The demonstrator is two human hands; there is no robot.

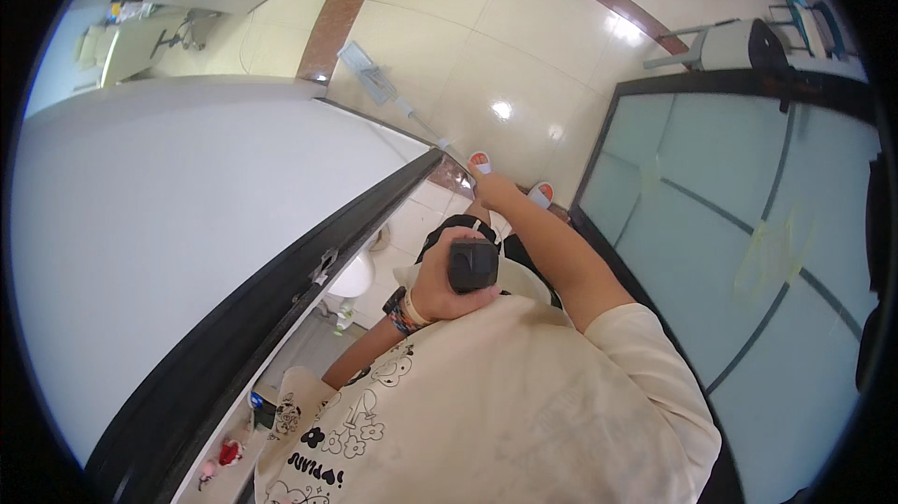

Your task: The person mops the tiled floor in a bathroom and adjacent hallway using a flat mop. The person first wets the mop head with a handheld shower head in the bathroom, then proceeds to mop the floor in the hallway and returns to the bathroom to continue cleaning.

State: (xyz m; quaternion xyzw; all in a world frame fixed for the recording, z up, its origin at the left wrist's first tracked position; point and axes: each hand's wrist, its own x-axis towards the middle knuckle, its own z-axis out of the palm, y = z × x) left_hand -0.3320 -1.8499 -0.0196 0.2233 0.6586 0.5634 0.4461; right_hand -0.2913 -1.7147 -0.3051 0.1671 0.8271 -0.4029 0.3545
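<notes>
My left hand is wrapped around a black boxy device in front of my belly; a dark watch and bands sit on that wrist. My right arm reaches forward, and my right hand is closed around the upper end of the pole of a flat mop. The mop's pale rectangular head lies on the tiled floor beyond the doorway. Part of the pole is hidden by the hand.
A dark door frame and white wall stand at the left. A dark-framed frosted glass door stands at the right. Behind the wall, a white basin shows. My sandalled feet are by a brown threshold. A white machine stands beyond the door.
</notes>
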